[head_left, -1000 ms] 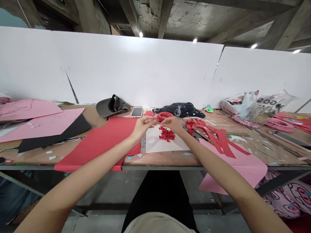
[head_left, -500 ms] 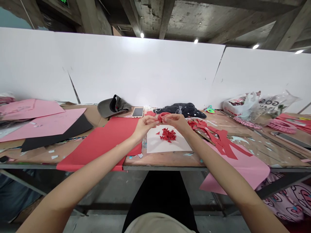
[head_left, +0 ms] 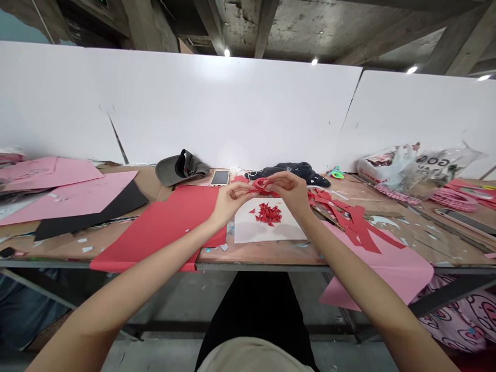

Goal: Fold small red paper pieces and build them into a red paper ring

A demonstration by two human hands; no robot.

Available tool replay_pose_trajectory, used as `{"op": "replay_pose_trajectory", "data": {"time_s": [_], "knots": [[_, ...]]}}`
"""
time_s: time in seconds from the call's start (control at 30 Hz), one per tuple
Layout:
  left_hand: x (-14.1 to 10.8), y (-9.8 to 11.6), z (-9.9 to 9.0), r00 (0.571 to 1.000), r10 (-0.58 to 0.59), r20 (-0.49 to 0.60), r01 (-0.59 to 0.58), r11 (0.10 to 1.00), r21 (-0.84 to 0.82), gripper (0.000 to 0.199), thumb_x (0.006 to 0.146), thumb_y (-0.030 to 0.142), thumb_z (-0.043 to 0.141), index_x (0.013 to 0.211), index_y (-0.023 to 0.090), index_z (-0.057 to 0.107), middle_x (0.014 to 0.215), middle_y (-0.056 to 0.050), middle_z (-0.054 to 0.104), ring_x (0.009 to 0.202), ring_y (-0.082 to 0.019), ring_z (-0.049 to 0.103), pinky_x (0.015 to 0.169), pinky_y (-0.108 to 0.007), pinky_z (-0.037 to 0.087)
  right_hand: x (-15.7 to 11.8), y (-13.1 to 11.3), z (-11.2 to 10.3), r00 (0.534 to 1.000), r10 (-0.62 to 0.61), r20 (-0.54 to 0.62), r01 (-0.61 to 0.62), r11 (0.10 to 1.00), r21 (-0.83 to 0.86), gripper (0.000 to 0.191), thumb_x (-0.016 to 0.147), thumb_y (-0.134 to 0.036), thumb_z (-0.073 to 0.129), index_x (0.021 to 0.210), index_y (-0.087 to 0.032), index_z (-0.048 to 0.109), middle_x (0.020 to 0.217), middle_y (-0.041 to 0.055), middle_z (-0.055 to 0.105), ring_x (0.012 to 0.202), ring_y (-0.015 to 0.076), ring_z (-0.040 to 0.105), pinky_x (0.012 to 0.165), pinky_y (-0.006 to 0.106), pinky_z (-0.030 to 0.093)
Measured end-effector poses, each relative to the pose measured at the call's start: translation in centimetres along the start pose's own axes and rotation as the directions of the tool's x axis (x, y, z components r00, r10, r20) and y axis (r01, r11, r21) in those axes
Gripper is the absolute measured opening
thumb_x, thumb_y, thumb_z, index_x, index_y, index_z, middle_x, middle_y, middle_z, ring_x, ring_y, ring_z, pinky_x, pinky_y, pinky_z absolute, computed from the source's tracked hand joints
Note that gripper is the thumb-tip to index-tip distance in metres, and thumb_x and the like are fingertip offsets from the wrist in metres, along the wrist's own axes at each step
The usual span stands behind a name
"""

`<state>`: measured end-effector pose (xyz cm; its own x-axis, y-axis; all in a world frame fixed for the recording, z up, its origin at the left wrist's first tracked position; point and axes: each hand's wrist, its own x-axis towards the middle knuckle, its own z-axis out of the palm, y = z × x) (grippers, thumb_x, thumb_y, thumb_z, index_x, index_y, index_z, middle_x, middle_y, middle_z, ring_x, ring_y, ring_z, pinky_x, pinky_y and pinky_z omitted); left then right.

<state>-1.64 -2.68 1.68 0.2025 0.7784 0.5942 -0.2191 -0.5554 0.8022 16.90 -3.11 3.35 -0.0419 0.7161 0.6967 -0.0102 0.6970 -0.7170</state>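
Both hands hold up a small red ring of folded paper [head_left: 260,184] above the far edge of a white sheet [head_left: 248,233]. My left hand [head_left: 231,199] pinches its left side between thumb and fingers. On the other side, my right hand [head_left: 290,191] has its fingers bent over the ring's top and right, hiding part of it. Below them a heap of small red folded paper triangles [head_left: 268,214] lies on the white sheet.
Large red paper [head_left: 155,227] lies left, beside black and pink sheets. A grey cap [head_left: 180,168], a phone [head_left: 220,177] and dark cloth [head_left: 296,173] lie behind. Red paper strips [head_left: 358,227] and pink paper [head_left: 391,274] are right, with plastic bags [head_left: 391,165] beyond.
My right hand has risen slightly and turned, its fingers now over the top of the ring. The ring is tipped so its round opening shows more. My left hand keeps its pinch.
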Motion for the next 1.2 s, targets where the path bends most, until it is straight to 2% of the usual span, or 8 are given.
{"op": "replay_pose_trajectory", "data": {"time_s": [0.2,0.53,0.9,1.07,1.2], "knots": [[-0.12,0.29,0.08,0.999,0.031,-0.009,-0.031,1.000,0.003,0.023,0.069,0.033,0.080,0.084,0.016,0.071,0.091,-0.008,0.074,0.089,-0.022,0.070,0.093,-0.040,0.054,-0.48,-0.61,0.32,0.991,-0.120,0.063,0.125,0.988,-0.085,0.007,0.076,-0.028,0.075,0.082,-0.024,0.074,0.085,0.0018,0.074,0.086,0.0188,0.070,0.084,0.038,0.059],[-0.05,-0.08,-0.06,0.999,0.053,0.000,-0.053,0.999,0.009,0.018,0.069,0.030,0.079,0.081,0.018,0.073,0.089,-0.007,0.074,0.088,-0.021,0.070,0.090,-0.039,0.055,-0.70,-0.67,0.54,0.989,-0.100,0.105,0.103,0.995,-0.018,0.008,0.076,-0.025,0.075,0.083,-0.023,0.074,0.085,0.0024,0.074,0.083,0.0189,0.071,0.081,0.039,0.060],[0.09,-0.17,-0.21,0.997,0.081,0.005,-0.082,0.997,0.018,0.014,0.069,0.024,0.079,0.080,0.017,0.074,0.085,-0.006,0.074,0.086,-0.021,0.070,0.088,-0.038,0.055,-0.72,-0.33,0.62,0.988,-0.127,0.092,0.134,0.988,-0.074,0.012,0.077,-0.031,0.075,0.084,-0.021,0.073,0.085,0.0030,0.073,0.082,0.0180,0.070,0.079,0.035,0.060],[0.07,-0.21,-0.19,0.998,0.066,-0.019,-0.065,0.997,0.041,0.016,0.068,0.027,0.080,0.080,0.017,0.074,0.085,-0.007,0.074,0.085,-0.022,0.070,0.086,-0.038,0.055,-0.82,0.11,0.45,0.973,-0.202,0.111,0.218,0.962,-0.162,0.010,0.082,-0.031,0.070,0.088,-0.023,0.074,0.086,0.0029,0.073,0.085,0.0183,0.070,0.080,0.036,0.060],[0.03,-0.17,-0.15,0.997,0.070,-0.022,-0.069,0.997,0.038,0.016,0.068,0.026,0.080,0.079,0.017,0.074,0.085,-0.006,0.074,0.085,-0.021,0.070,0.086,-0.037,0.055,-0.91,0.15,0.35,0.942,-0.301,0.152,0.332,0.903,-0.271,0.009,0.085,-0.028,0.066,0.088,-0.024,0.074,0.086,0.0034,0.074,0.087,0.0189,0.070,0.080,0.036,0.059]]}}
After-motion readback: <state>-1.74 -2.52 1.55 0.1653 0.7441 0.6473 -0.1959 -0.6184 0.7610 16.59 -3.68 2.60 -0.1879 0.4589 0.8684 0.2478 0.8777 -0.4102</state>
